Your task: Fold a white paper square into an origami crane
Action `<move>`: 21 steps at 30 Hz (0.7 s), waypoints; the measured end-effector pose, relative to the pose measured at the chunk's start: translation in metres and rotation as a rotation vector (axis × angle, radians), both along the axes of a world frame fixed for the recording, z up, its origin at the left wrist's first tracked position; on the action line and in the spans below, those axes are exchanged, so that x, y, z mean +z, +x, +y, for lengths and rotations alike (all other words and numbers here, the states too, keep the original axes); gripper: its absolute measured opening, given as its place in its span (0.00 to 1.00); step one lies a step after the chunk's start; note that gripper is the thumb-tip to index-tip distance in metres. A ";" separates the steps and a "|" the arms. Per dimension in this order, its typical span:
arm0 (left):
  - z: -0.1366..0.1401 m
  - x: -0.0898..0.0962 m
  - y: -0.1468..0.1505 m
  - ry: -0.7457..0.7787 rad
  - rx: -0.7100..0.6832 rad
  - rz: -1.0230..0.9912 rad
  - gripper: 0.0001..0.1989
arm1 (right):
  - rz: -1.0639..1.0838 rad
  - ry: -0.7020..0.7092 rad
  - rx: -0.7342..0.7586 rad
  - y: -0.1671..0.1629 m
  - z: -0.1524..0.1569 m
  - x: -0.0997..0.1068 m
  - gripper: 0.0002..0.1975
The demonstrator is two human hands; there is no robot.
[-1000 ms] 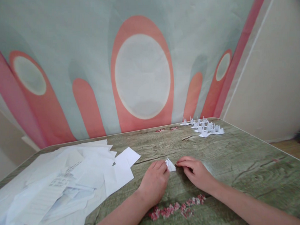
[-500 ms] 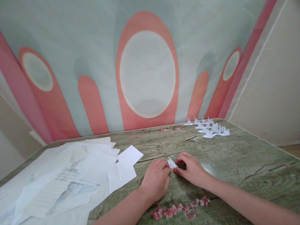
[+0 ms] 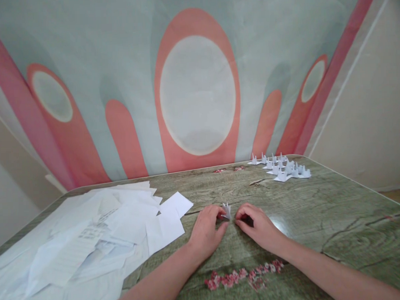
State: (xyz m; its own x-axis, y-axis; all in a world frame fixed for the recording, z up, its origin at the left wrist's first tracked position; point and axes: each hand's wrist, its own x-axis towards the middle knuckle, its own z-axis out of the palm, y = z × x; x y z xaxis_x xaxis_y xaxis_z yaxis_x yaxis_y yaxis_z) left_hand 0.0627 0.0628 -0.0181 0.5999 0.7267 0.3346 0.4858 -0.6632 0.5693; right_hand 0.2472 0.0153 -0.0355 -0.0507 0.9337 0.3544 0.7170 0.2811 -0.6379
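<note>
A small folded white paper crane (image 3: 226, 210) is held upright above the middle of the wood-patterned table. My left hand (image 3: 207, 226) grips its left side between thumb and fingers. Just to the right, my right hand (image 3: 257, 224) is curled with thumb and forefinger brought together in a pinch, a small gap from the crane; nothing shows in it. Part of the crane's left side is hidden behind my left fingers.
Several finished white paper cranes (image 3: 282, 170) stand at the back right of the table (image 3: 320, 207). A wide heap of white paper sheets (image 3: 88, 241) covers the left side, with square pieces (image 3: 165, 230) at its edge. A patterned backdrop (image 3: 198, 97) rises behind.
My right fingers have come off the crane and moved slightly right. The crane has turned more upright in my left hand. The view has shifted slightly.
</note>
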 end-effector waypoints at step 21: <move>-0.005 0.010 0.000 -0.004 -0.095 0.021 0.07 | -0.073 0.049 -0.009 -0.008 0.005 0.008 0.05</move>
